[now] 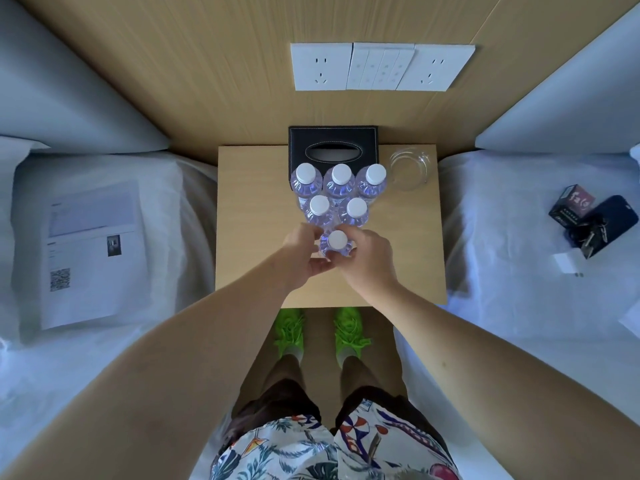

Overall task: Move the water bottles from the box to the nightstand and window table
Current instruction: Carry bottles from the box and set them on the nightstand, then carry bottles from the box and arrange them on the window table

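Water bottle (337,242), body mostly hidden, is gripped by both hands (341,259) on the nightstand (249,216).

Wood-panelled wall (214,64) between white beds (104,341)

Soft, even daylight with a cool bluish cast on the white bedding (519,209); shadows faint; strong wide-angle bending toward the edges; centre sharp, the printed sheet (93,251) too blurred to read.

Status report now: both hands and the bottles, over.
Left hand and right hand grip front bottle on nightstand. Five bottles behind, upright. Nothing in the way.
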A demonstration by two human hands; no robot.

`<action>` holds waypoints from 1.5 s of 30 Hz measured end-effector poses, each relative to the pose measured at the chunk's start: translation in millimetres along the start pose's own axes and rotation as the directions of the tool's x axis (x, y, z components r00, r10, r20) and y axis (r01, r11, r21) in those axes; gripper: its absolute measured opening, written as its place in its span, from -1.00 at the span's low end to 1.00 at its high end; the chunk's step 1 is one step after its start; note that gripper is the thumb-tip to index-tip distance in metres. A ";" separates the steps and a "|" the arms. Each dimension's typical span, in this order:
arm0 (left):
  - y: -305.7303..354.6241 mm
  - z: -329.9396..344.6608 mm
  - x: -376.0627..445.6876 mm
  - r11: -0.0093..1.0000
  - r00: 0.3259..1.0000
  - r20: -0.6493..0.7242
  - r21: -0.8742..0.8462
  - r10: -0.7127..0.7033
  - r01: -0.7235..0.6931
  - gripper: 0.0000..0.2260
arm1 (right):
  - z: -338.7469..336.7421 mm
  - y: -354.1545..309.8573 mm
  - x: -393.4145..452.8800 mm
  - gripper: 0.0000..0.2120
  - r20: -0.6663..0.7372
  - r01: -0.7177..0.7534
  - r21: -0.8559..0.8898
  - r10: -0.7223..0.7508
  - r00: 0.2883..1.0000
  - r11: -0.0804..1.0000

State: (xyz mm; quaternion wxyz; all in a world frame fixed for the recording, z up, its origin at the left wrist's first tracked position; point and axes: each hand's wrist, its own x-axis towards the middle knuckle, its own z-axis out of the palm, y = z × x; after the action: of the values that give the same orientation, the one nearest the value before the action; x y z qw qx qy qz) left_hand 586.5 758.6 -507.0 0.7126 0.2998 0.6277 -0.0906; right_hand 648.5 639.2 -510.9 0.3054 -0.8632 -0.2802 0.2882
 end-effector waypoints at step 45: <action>38.2 81.4 -197.6 -0.161 0.535 0.626 0.721 0.567 -0.673 -0.60 | -156.5 -35.3 -126.7 -0.43 -0.517 -0.272 0.094 0.280 0.809 0.958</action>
State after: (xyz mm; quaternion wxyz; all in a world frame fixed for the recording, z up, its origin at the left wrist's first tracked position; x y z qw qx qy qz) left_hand 635.6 696.4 -304.9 0.3547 0.9127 0.1761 -0.1012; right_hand 656.5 521.4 -343.9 0.3315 -0.9380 -0.0556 0.0850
